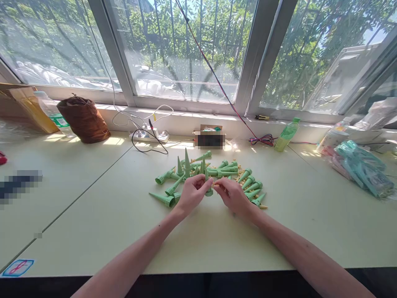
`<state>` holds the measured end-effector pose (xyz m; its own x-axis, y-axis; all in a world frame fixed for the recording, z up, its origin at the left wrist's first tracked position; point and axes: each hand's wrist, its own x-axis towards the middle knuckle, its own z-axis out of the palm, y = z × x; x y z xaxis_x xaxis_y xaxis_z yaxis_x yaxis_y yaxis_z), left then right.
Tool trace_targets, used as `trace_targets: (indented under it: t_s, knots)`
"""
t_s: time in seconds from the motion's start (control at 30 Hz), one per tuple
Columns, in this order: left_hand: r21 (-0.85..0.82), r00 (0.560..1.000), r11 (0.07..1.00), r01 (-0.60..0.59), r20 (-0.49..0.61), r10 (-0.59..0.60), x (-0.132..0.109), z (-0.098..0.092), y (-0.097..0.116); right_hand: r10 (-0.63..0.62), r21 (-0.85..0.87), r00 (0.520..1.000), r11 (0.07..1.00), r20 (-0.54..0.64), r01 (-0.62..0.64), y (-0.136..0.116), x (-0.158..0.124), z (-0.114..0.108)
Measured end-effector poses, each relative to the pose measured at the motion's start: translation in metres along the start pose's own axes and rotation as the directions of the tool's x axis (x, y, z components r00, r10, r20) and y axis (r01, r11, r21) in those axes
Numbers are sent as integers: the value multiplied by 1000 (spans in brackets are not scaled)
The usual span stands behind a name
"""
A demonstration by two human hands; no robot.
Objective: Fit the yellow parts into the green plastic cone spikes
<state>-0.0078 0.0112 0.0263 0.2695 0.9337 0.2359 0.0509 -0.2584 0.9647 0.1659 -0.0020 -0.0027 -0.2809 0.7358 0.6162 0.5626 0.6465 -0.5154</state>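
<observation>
- Currently, the left hand (194, 192) is grasping a green cone (206, 175), point upward, near other cones (248, 182).
- The right hand (231, 193) is apparently pinching a yellow peg (213, 186) beside it.
- The cone is probably handling light and stiff; its collar (209, 193) is offering the firmest hold.

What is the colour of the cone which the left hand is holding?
The cone is green, seen in the head view.
</observation>
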Motion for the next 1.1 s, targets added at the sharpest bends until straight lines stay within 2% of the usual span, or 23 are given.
trace_targets:
  t_s: [0.13,0.27,0.4,0.53,0.73,0.93,1.1]
  knots:
    - [19,1000,1000,-25,12,25,-1,0,0,46,-21,999,999,10,-45,-1,0,0]
    - [16,1000,1000,-18,-5,18,0,1,-1,77,1,997,997,-30,-77,-2,-1,-1]
    - [5,998,1000,3,-63,-3,1,1,-1,40,29,998,999,-39,-39,-2,-2,-1]
    - [-2,999,1000,8,-53,-8,1,0,-1,-1,11,1000,1000,-27,1,-1,-2,-1]
    - [27,1000,1000,-8,-20,8,0,0,-3,26,-4,999,1000,-31,-26,1,0,1]
    - [33,999,999,-22,-47,23,0,1,-1,75,3,996,997,-56,-75,-1,-1,0]
    - [0,998,1000,11,-59,-11,0,0,1,21,12,999,1000,-33,-20,-2,0,-1]
